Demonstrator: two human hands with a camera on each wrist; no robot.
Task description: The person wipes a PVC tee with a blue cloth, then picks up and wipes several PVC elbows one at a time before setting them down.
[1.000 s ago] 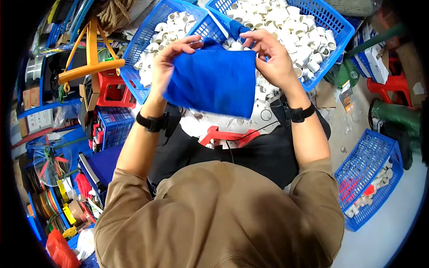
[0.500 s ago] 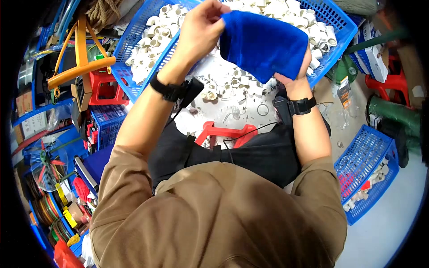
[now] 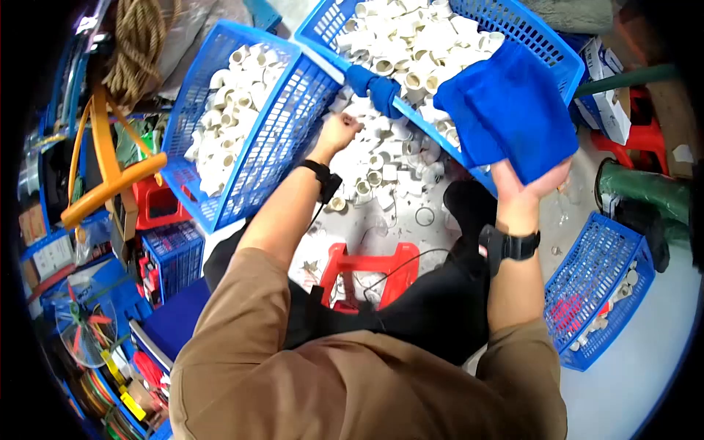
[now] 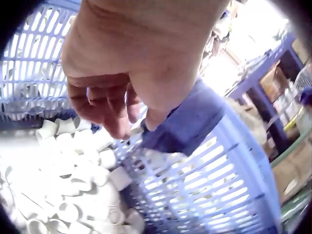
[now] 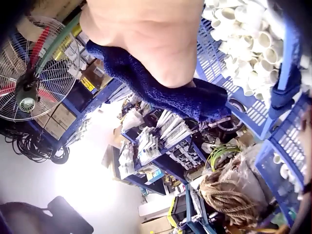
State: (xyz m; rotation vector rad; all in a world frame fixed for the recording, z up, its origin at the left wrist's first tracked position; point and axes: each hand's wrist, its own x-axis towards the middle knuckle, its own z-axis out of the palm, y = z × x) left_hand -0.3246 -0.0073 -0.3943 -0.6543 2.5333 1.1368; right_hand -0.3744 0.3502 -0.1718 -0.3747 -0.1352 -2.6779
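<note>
1 cloth [image 3: 510, 110] beyond central stool [image 3: 370, 262], rightward | right hand [image 3: 523, 194]: thumb spread, fingers hidden, grip cannot be told | left hand [image 3: 339, 134]: loosely curled near fittings [image 3: 381, 176] | 2 large baskets [image 3: 293, 110] beyond stool | pale floor [image 3: 609, 396]; 1 fan [image 3: 86, 323] left of stool

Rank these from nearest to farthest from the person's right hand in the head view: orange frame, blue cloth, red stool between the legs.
1. Blue cloth: touching the right hand, spread above it in the picture.
2. Red stool: lower middle, between the legs.
3. Orange frame: far left, across the picture.
</note>
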